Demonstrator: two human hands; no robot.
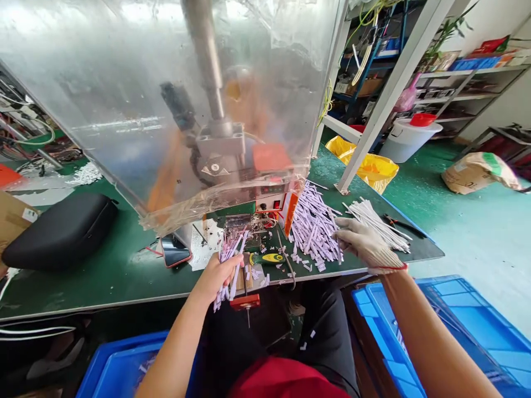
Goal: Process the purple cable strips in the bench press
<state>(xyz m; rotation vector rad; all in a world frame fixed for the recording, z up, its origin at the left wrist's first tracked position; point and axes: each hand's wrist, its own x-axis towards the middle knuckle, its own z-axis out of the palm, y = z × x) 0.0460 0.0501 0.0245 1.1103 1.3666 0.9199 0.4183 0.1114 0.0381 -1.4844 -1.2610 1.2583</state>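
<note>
My bare left hand is closed around a bundle of thin pale-purple strips, which stick out above and below the fist at the table's front edge. My right hand wears a whitish glove with a red cuff edge. Its fingers reach left, slightly apart, at the right edge of a large heap of similar pale-purple strips; whether they touch it is hard to see. Just behind the glove lies a fan of white sticks. Between my hands is a yellow-and-green tool handle, with small scraps around it.
A machine stands behind a cloudy plastic shield. Pliers lie at the table's right corner. A phone and a black case are on the left. Blue bins flank my legs. A red clamp-like block juts from the table edge.
</note>
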